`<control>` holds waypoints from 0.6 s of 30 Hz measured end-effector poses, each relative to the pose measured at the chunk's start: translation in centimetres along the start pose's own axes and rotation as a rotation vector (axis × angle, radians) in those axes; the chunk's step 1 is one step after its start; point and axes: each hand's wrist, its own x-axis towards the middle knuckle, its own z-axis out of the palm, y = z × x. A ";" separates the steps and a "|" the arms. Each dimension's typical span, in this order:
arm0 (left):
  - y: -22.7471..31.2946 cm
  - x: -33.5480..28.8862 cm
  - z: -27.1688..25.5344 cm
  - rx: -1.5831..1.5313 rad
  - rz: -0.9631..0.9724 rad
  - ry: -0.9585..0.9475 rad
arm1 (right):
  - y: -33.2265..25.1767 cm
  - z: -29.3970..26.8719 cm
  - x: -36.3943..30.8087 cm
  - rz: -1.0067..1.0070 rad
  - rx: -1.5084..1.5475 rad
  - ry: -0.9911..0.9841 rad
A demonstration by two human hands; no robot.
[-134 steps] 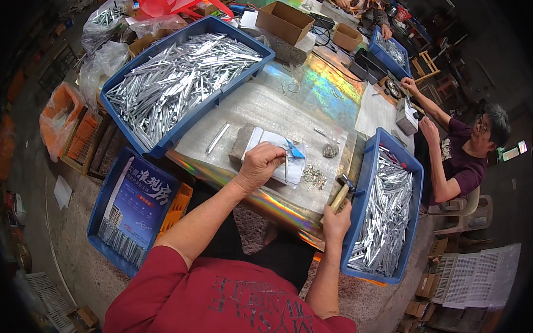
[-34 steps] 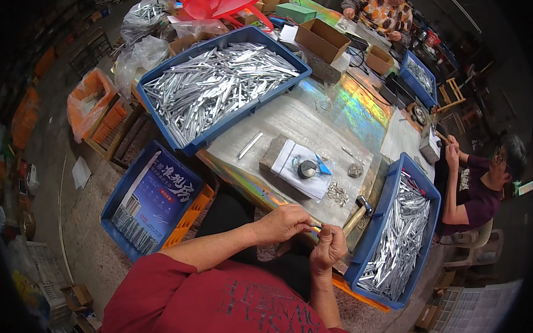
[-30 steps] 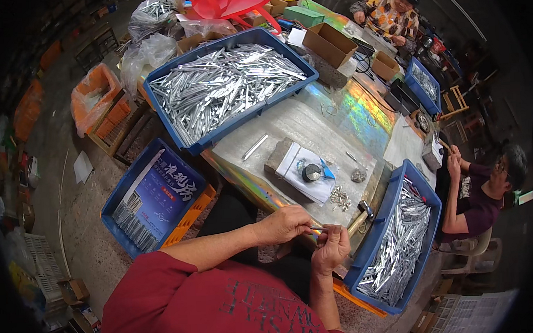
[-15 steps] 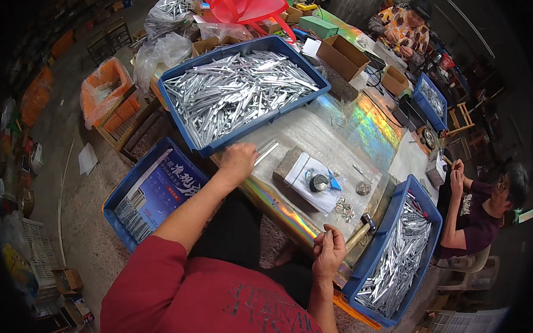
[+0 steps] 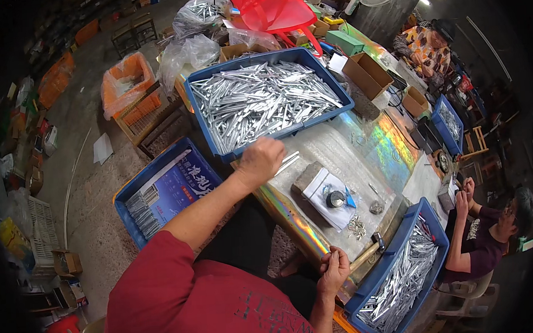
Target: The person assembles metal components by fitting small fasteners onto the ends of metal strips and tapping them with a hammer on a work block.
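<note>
My left hand [image 5: 261, 162] is closed, its fingers curled down, at the near edge of a big blue tray [image 5: 289, 131] heaped with thin silvery metal strips [image 5: 269, 101]. What it holds, if anything, is hidden. A few loose strips [image 5: 286, 164] lie on the table just right of it. At the table's front edge my right hand [image 5: 334, 272] is closed in a pinch, and I cannot make out anything between its fingertips. Between the hands, a small dark round container [image 5: 335, 199] stands on a white pad [image 5: 325, 214] on a block. Small metal pieces [image 5: 356, 227] lie beside the pad.
A hammer [image 5: 368, 251] lies beside a second blue tray of strips [image 5: 402, 273] at right. At lower left, another blue tray [image 5: 123, 199] holds a printed sheet and strips. A co-worker [image 5: 483, 234] sits at right; another person [image 5: 426, 49] works farther back.
The view has shifted, so the scene sits farther right and slightly lower. Against the table, my left hand has risen a little toward the big tray. My right hand keeps its pinch.
</note>
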 end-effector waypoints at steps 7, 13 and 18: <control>-7.4 4.5 -0.5 0.121 -0.231 -0.061 | 0.4 0.3 -0.3 0.005 0.024 -0.015; -8.3 5.4 0.7 0.250 -0.402 -0.313 | 0.9 0.5 -0.5 -0.003 0.000 -0.039; -7.9 4.4 -0.7 0.199 -0.376 -0.216 | 0.9 0.3 -0.6 -0.011 0.008 -0.047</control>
